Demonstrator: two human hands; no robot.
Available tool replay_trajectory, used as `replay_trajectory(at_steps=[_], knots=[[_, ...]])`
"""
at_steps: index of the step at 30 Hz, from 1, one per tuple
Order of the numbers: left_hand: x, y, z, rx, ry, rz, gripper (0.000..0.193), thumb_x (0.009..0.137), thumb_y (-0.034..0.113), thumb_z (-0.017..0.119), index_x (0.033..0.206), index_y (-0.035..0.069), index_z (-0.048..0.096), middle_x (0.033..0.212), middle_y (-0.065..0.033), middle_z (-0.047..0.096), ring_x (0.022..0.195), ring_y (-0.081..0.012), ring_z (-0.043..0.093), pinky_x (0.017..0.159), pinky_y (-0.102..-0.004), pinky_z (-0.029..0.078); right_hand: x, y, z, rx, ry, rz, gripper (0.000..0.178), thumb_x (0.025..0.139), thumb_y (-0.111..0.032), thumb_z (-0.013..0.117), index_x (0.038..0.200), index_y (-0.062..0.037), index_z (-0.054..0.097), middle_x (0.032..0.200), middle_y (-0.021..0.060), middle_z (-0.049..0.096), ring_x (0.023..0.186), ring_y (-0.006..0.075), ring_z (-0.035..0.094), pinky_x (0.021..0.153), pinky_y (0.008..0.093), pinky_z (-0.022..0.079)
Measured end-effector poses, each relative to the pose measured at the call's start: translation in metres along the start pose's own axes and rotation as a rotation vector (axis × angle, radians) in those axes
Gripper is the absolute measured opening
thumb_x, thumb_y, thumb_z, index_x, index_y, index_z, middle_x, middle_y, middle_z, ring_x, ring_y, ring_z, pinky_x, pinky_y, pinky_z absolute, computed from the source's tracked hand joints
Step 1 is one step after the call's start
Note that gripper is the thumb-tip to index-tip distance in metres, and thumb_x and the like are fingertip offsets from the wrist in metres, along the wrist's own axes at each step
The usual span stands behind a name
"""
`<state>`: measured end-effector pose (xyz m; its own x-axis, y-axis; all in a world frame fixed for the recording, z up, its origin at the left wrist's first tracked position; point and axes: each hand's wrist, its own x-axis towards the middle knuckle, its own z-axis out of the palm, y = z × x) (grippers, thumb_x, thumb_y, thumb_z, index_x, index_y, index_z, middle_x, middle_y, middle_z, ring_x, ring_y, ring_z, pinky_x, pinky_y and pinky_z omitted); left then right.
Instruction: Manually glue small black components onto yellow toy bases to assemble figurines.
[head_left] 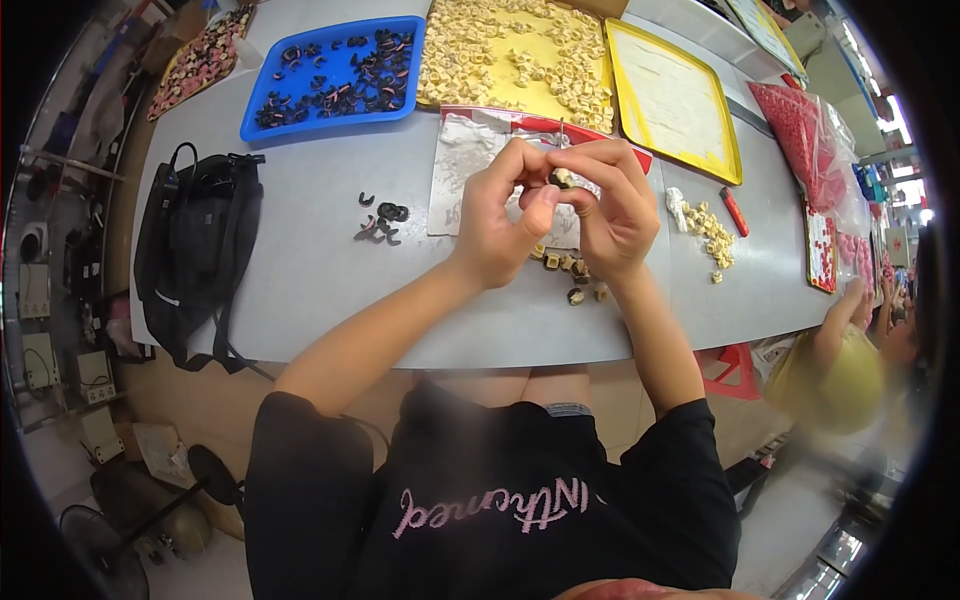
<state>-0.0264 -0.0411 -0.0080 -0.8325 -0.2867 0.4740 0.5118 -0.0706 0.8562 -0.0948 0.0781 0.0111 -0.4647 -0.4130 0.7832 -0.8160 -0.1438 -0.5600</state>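
Observation:
My left hand (503, 218) and my right hand (622, 215) meet over the table, fingertips pinching one small dark-and-cream piece (562, 179) between them. Under the hands lies a white sheet (455, 190) with a red edge, smeared with white. Just below my right hand sit several similar small cream pieces with dark rims (575, 296). Loose black curved pieces (385, 222) form a small group left of my left hand. To the right of my right hand is a scatter of small cream pieces (712, 236).
A blue tray (262, 118) of black curved pieces and a yellow tray (520, 30) of cream pieces stand at the back, beside another yellow-rimmed tray (670, 90). A black bag (195, 250) lies left. On the right are a red stick-shaped item (735, 212), a pink-filled bag (810, 135) and another person (835, 370).

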Motion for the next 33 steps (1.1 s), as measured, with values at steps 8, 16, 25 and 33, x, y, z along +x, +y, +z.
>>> replay_trajectory(at_steps=[8, 16, 25, 33], knots=[[0.001, 0.003, 0.003, 0.038, -0.003, 0.107, 0.017, 0.084, 0.015, 0.058, 0.086, 0.002, 0.048, 0.070, -0.0027, 0.048, 0.060, -0.0085, 0.041, 0.054, -0.0237, 0.037, 0.001, -0.004, -0.006, -0.094, -0.032, -0.058, 0.031, 0.071, 0.006, 0.067, 0.101, 0.0000, 0.067, 0.091, 0.0122, 0.065, 0.079, 0.0232, 0.063, 0.068, 0.0302, 0.051], [0.001, 0.005, 0.005, -0.079, 0.035, -0.053, 0.013, 0.078, 0.009, 0.056, 0.081, 0.003, 0.044, 0.067, -0.0007, 0.040, 0.059, -0.0062, 0.033, 0.051, -0.0235, 0.031, 0.000, -0.001, -0.003, -0.151, -0.047, -0.124, 0.032, 0.069, 0.008, 0.068, 0.101, -0.0002, 0.067, 0.092, 0.0130, 0.065, 0.078, 0.0223, 0.063, 0.066, 0.0282, 0.051], [0.000, 0.008, 0.006, -0.205, 0.025, -0.116, 0.015, 0.077, 0.005, 0.055, 0.078, 0.005, 0.039, 0.067, 0.0030, 0.033, 0.058, -0.0042, 0.026, 0.051, -0.0216, 0.026, -0.001, 0.000, -0.001, -0.216, -0.044, -0.192, 0.034, 0.067, 0.012, 0.065, 0.099, 0.0019, 0.068, 0.086, 0.0114, 0.064, 0.075, 0.0213, 0.061, 0.063, 0.0284, 0.050], [-0.004, 0.002, 0.007, -0.170, 0.043, -0.068, 0.015, 0.078, 0.006, 0.055, 0.079, 0.005, 0.040, 0.068, 0.0026, 0.035, 0.060, -0.0041, 0.027, 0.051, -0.0216, 0.026, -0.002, -0.001, -0.002, -0.216, -0.041, -0.192, 0.034, 0.066, 0.013, 0.065, 0.099, 0.0020, 0.068, 0.086, 0.0112, 0.065, 0.074, 0.0211, 0.061, 0.063, 0.0285, 0.049]])
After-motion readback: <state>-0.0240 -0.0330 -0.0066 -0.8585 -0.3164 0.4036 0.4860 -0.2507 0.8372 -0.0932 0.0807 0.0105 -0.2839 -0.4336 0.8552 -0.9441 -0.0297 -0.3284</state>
